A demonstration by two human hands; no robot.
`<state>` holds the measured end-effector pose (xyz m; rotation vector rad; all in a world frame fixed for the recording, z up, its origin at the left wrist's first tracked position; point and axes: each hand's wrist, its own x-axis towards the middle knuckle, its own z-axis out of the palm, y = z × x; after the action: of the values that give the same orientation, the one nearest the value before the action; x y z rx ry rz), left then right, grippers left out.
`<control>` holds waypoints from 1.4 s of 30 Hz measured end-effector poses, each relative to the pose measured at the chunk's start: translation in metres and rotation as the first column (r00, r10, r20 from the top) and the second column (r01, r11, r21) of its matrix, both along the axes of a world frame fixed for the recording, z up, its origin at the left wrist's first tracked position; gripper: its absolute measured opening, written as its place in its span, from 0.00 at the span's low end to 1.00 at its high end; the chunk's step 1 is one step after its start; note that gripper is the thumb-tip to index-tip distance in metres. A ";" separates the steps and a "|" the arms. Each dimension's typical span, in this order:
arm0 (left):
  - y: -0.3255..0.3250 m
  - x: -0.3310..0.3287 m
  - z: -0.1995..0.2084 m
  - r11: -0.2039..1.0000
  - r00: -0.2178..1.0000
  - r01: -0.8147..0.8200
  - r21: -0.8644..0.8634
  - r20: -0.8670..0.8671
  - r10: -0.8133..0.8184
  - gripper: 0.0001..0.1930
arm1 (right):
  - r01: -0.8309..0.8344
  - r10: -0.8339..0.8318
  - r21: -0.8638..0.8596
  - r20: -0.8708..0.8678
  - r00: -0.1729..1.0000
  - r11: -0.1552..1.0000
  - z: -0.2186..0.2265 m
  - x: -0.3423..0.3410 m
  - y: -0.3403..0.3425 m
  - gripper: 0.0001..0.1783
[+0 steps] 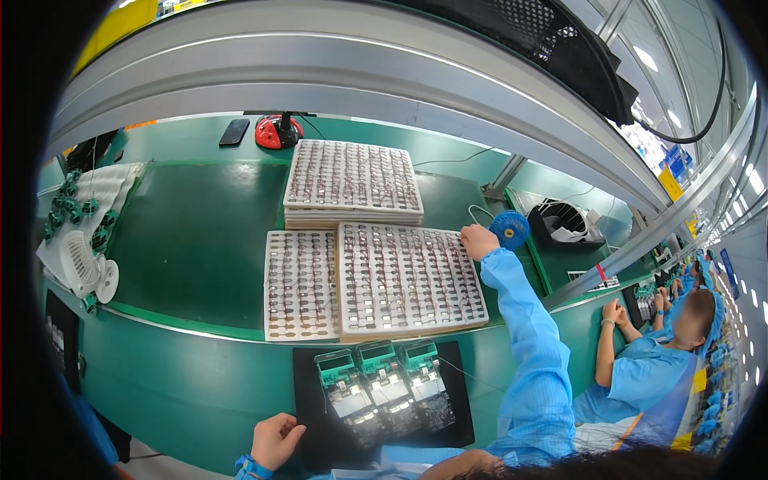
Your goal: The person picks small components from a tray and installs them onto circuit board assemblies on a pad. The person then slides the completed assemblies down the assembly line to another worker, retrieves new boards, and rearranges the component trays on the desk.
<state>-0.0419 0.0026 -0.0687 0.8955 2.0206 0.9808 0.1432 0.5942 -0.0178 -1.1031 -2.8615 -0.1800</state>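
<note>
My right hand point(480, 242) is at the far right corner of a white tray point(412, 280) filled with rows of small metallic parts and reddish wires. Its fingers are bent together over the tray's edge; anything between them is hidden. A small blue fan point(510, 230) is just right of that hand. My left hand point(276, 440) rests by the left edge of a black mat point(308, 384), loosely curled, thumb apart, nothing visible in it. On the mat lie three circuit boards point(388, 392) side by side, each with a green plastic frame point(376, 358) at its far end.
Behind stands a stack of similar trays point(352, 180), with another tray point(300, 280) at left. A white fan point(84, 268) and green parts point(68, 204) are far left. A phone point(234, 133) lies at the back. A metal post point(616, 264) rises at right; a co-worker point(648, 368) sits beyond.
</note>
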 end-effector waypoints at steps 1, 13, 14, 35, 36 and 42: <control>0.000 0.000 0.000 1.000 1.000 -0.004 -0.002 0.005 0.004 0.10 | 0.004 -0.011 -0.091 -0.087 0.996 0.996 0.001 0.004 0.001 0.07; 0.003 -0.001 0.013 0.997 0.999 0.008 -0.075 0.050 -0.004 0.09 | -0.214 -0.388 -0.523 -0.799 0.459 0.825 -0.012 0.028 -0.011 0.05; 0.003 -0.002 0.017 0.997 0.999 0.009 -0.075 0.045 -0.006 0.09 | -0.325 -0.447 -0.558 -0.820 0.357 0.763 -0.005 0.028 -0.018 0.05; 0.152 0.109 0.047 0.837 0.929 0.214 0.504 0.161 -0.334 0.09 | -0.470 -0.558 -0.882 -0.381 0.737 -0.018 0.007 0.110 -0.351 0.07; 0.157 0.110 0.044 0.860 0.955 0.189 0.475 0.114 -0.273 0.10 | -0.449 -0.559 -0.891 -0.408 0.722 0.069 0.000 0.108 -0.349 0.07; 0.192 0.106 0.044 0.802 0.904 0.327 0.500 -0.414 -0.110 0.04 | -0.423 -0.510 -0.841 -0.541 0.669 0.337 -0.007 0.082 -0.332 0.08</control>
<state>0.0642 0.1946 -0.0251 1.7103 1.8666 1.3839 0.2256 0.2625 -0.0249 -0.9164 -1.8776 1.7901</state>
